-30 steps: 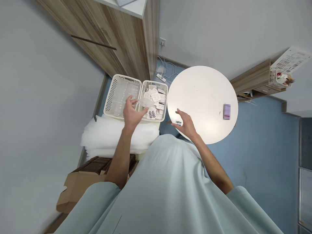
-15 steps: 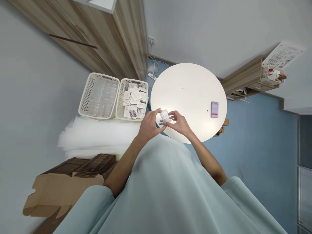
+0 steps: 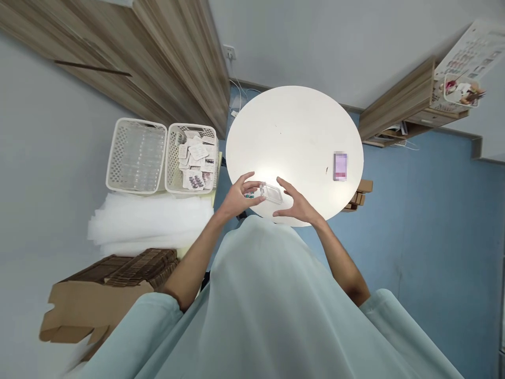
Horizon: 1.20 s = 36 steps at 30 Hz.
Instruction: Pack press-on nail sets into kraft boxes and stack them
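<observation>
A small clear plastic box (image 3: 273, 193) is over the near edge of the round white table (image 3: 300, 121). My left hand (image 3: 238, 198) pinches its left end between thumb and fingers. Small teal pieces (image 3: 249, 195) show within the curl of the same hand; whether they sit on a card I cannot make out. To the right of the box, my right hand (image 3: 299, 206) is open, thumb and fingers spread apart, apart from the box.
A phone-like item (image 3: 340, 166), partly pixelated, lies at the table's right. Left of the table stand a basket of clear plastic boxes (image 3: 114, 167) and a basket of cards (image 3: 169, 176). White foam sheets (image 3: 150, 217) and flat cardboard (image 3: 94, 305) lie nearer.
My right hand has let go of the clear box and moved right, its fingers opening. The box now shows more fully, held by my left hand alone. The camera view has shifted.
</observation>
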Motion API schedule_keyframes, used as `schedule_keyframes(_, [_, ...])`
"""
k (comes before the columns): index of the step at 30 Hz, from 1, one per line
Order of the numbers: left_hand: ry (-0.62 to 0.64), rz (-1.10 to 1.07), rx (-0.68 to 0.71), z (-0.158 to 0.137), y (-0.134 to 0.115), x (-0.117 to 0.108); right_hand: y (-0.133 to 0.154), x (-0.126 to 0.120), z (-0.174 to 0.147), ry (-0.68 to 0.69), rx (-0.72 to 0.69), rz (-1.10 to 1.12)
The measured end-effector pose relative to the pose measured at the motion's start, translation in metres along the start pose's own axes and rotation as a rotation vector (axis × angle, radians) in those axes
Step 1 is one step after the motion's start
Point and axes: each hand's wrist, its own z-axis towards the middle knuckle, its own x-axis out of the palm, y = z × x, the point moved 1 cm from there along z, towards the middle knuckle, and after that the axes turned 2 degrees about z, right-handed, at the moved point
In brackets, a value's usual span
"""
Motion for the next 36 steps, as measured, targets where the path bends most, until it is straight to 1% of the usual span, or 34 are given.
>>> schedule_keyframes(3, [0.206, -0.218, -0.127, 0.013, 0.007, -0.001, 0.01, -0.016, -0.013, 0.048, -0.031, -0.057])
schedule_keyframes(6, [0.353, -0.31, -0.18, 0.016, 0.013, 0.004, 0.021, -0.028, -0.021, 0.108, -0.049, -0.055])
schedule_keyframes(8, [0.405, -0.325, -0.192, 0.015, 0.015, 0.01, 0.027, -0.033, -0.023, 0.154, -0.06, -0.016])
schedule_keyframes(11, [0.407, -0.326, -0.179, 0.011, 0.014, 0.016, 0.033, -0.035, -0.024, 0.253, -0.074, 0.052])
schedule_keyframes(13, [0.459, -0.338, -0.189, 0.007, 0.012, 0.02, 0.034, -0.033, -0.024, 0.337, -0.084, 0.089])
schedule_keyframes(15, [0.516, -0.357, -0.206, 0.003, 0.01, 0.022, 0.032, -0.029, -0.025, 0.363, -0.086, 0.114])
schedule_keyframes(16, [0.507, -0.37, -0.2, 0.001, 0.01, 0.023, 0.028, -0.027, -0.025, 0.342, -0.082, 0.123])
schedule_keyframes(17, [0.463, -0.385, -0.178, -0.002, 0.011, 0.024, 0.024, -0.025, -0.025, 0.302, -0.073, 0.133])
schedule_keyframes(19, [0.313, -0.389, -0.098, -0.008, 0.013, 0.026, 0.013, -0.021, -0.024, 0.195, -0.035, 0.156])
schedule_keyframes(21, [0.169, -0.332, -0.02, -0.016, 0.015, 0.031, 0.001, -0.015, -0.024, 0.098, 0.021, 0.194])
schedule_keyframes(22, [0.116, -0.285, 0.007, -0.02, 0.015, 0.034, -0.004, -0.012, -0.024, 0.063, 0.049, 0.218])
schedule_keyframes(25, [0.024, -0.158, 0.049, -0.031, 0.013, 0.048, -0.013, -0.002, -0.024, 0.011, 0.088, 0.288])
schedule_keyframes(28, [-0.025, -0.131, 0.061, -0.035, 0.009, 0.058, -0.015, 0.007, -0.024, 0.005, 0.074, 0.34])
schedule_keyframes(30, [-0.035, -0.147, 0.048, -0.035, 0.008, 0.061, -0.015, 0.011, -0.024, 0.003, 0.071, 0.373])
schedule_keyframes(36, [0.049, -0.121, 0.059, -0.033, 0.009, 0.054, -0.024, 0.022, -0.029, -0.023, 0.13, 0.469])
